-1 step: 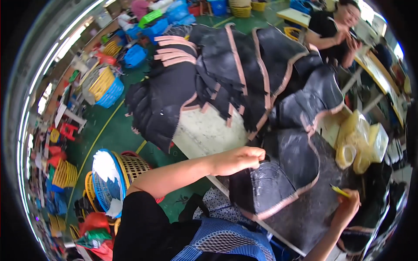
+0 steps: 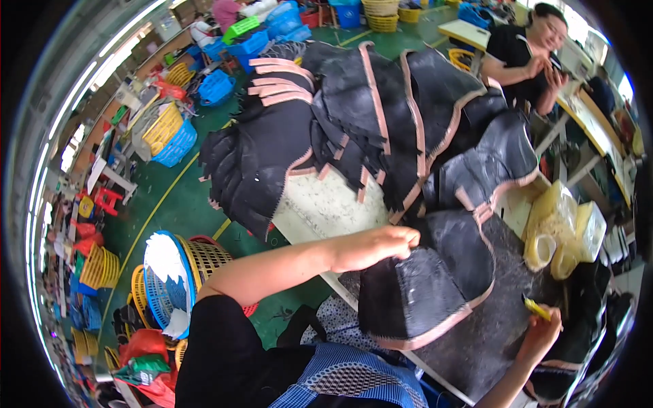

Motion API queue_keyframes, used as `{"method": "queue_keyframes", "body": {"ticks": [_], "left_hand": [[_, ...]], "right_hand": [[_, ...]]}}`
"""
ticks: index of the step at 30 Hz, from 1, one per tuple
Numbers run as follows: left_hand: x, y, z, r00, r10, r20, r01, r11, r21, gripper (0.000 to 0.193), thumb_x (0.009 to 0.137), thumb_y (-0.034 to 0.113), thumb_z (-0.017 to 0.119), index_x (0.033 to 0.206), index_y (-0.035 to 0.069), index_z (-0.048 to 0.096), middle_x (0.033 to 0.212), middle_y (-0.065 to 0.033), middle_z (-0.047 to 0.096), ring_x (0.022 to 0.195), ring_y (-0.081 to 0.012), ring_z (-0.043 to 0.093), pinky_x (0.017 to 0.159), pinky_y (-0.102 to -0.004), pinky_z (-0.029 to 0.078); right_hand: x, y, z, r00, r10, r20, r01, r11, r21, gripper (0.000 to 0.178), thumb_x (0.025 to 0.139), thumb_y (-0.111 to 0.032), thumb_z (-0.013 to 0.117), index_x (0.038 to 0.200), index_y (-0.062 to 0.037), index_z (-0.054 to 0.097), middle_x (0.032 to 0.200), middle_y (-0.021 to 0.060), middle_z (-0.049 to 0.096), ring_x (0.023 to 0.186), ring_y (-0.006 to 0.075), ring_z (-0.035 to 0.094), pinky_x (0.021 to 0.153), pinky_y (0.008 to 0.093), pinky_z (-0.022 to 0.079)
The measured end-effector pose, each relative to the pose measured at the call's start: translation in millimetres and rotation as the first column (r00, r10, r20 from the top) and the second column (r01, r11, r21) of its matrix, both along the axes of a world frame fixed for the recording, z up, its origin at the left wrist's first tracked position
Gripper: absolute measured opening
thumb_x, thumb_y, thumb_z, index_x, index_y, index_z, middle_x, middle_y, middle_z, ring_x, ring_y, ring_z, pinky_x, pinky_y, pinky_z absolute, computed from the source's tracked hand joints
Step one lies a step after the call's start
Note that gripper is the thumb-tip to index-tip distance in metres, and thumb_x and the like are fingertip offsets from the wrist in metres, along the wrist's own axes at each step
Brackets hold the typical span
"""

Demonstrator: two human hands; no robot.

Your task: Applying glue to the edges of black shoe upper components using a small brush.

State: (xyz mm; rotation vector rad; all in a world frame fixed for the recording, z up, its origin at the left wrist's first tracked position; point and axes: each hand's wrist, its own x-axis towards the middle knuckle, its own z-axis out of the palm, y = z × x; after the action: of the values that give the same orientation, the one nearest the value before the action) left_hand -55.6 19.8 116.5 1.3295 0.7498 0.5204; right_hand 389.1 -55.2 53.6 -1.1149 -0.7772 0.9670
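Note:
My left hand [image 2: 381, 246] is closed on the upper edge of a black leather-like piece [image 2: 425, 289] with a stitched seam and a pinkish border. This piece hangs tilted over the table's near edge. At the lower right, my right hand [image 2: 543, 333] grips a slim yellow-handled tool [image 2: 536, 309] with a dark tip, held apart from the piece; its exact kind cannot be made out. A similar black panel [image 2: 459, 241] lies just beyond my left hand, with a pink strip joint [image 2: 482, 212] at its far edge.
Overlapping black panels [image 2: 258, 149] with pink strips cover the table's far side. Yellowish tape rolls in clear wrapping [image 2: 554, 214] stand at right, beside dark pieces [image 2: 578, 333]. Baskets [image 2: 166, 285] stand on the floor at left. A person [image 2: 524, 61] sits at the far right.
The yellow-handled tool has turned so its dark tip points more upward. The held piece and my left hand have shifted slightly, and the whole view has moved a little.

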Motion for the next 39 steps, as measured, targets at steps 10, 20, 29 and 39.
{"method": "queue_keyframes", "body": {"ticks": [10,20,29,39], "left_hand": [[-2,201,226,0.681,0.433,0.591,-0.721,0.541,0.434,0.040,0.096,0.044,0.046,0.089,0.007,0.058,0.087,-0.0038,0.056,0.084,-0.0148,0.053,0.077,-0.0328,0.043],[-75,287,44,0.559,0.706,0.435,-0.823,0.534,0.192,0.027,0.085,0.030,0.051,0.068,0.009,0.052,0.068,0.0005,0.048,0.068,-0.0120,0.045,0.064,-0.0333,0.036],[-109,113,-81,0.526,0.828,0.193,-0.523,0.136,0.841,0.017,0.090,0.015,0.070,0.092,0.005,0.056,0.075,-0.0098,0.064,0.068,-0.0210,0.065,0.060,-0.0344,0.049],[-270,4,-27,-0.001,0.928,0.373,-0.399,-0.343,0.850,0.011,0.089,0.017,0.071,0.095,0.008,0.067,0.096,-0.0109,0.061,0.083,-0.0249,0.061,0.072,-0.0356,0.049]], "right_hand": [[9,-9,-18,0.950,-0.200,-0.239,0.199,0.980,-0.030,0.024,0.099,-0.030,0.059,0.099,-0.0065,0.063,0.090,0.0041,0.067,0.073,0.0108,0.063,0.066,0.0207,0.054],[7,-8,-17,0.951,-0.190,-0.243,0.182,0.982,-0.058,0.022,0.098,-0.030,0.059,0.102,-0.0089,0.063,0.092,0.0016,0.066,0.072,0.0094,0.061,0.062,0.0185,0.051],[-29,-4,9,0.979,-0.051,-0.199,0.032,0.995,-0.097,0.032,0.094,-0.033,0.064,0.096,-0.0016,0.069,0.086,0.0085,0.070,0.073,0.0186,0.066,0.062,0.0270,0.052],[-41,8,-2,0.988,-0.037,-0.147,0.020,0.993,-0.121,0.037,0.091,-0.036,0.064,0.088,0.0003,0.070,0.090,0.0153,0.071,0.079,0.0256,0.066,0.072,0.0339,0.052]]}}
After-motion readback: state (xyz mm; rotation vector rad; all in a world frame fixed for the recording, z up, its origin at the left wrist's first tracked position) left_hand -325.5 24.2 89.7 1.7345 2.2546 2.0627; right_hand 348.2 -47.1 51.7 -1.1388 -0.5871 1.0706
